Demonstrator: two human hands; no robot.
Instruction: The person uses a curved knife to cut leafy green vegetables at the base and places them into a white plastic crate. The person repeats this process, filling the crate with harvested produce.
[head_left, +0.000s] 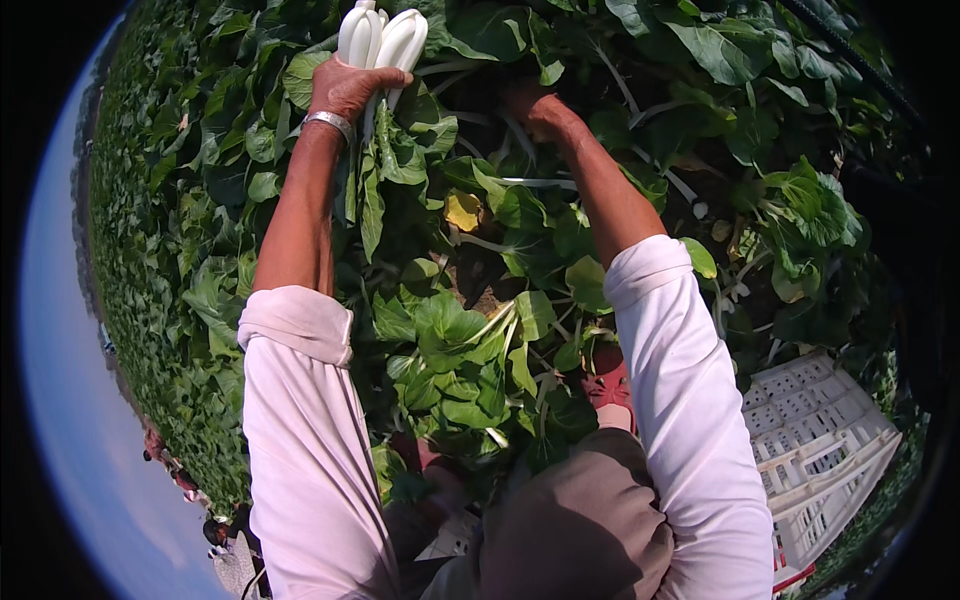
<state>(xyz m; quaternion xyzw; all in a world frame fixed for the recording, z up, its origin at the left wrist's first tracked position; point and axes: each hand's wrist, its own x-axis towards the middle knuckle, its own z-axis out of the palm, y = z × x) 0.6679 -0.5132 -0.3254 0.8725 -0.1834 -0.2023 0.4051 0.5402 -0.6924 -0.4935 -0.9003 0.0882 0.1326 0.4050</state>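
At the top of the head view, my left hand (349, 86) grips several white-stalked leafy greens, probably pak choi (386, 39). Their pale butts point away from me, and the green leaves hang down beside my wrist. A silver-coloured band (330, 121) circles that wrist. My right hand (534, 111) reaches in under the leaves of growing plants (487, 30). Its fingers are in deep shade, so what they touch cannot be made out. Between my forearms lie loose leaves and white stalks, with a yellow leaf (463, 210) among them.
A white perforated plastic crate (817, 427) is at the lower right. My red shoe (609, 382) is among cut leaves (450, 352). A dense crop (172, 247) stretches to the left, with other people (232, 540) at the lower-left rim. A dark cord-like strip (855, 60) crosses the upper right.
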